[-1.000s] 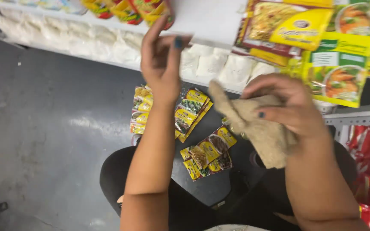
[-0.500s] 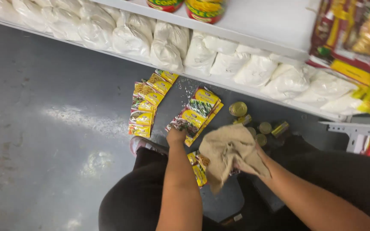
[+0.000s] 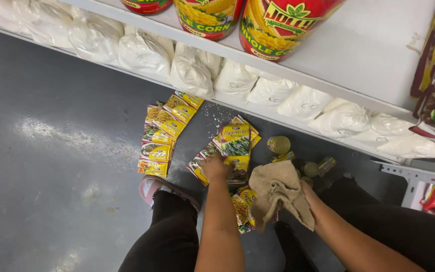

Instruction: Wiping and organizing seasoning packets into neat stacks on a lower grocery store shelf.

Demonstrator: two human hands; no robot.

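My left hand (image 3: 216, 166) reaches down to the grey floor and grips a yellow and green food packet (image 3: 236, 146), lifted upright above a small pile of like packets (image 3: 201, 166). My right hand (image 3: 303, 194) is mostly hidden under a beige cloth (image 3: 279, 196) that it holds bunched, just right of the left hand. More packets (image 3: 242, 209) lie under the cloth near my knees.
A row of yellow packets (image 3: 161, 135) lies on the floor at left. Several small tins (image 3: 279, 144) stand near the shelf's foot. White powder bags (image 3: 192, 70) fill the low shelf; large red corn cans (image 3: 278, 25) stand on the white shelf (image 3: 373, 55) above.
The camera has tilted down toward the floor. My left hand came down from the shelf to the floor packets and picked one up. The right hand kept the cloth.
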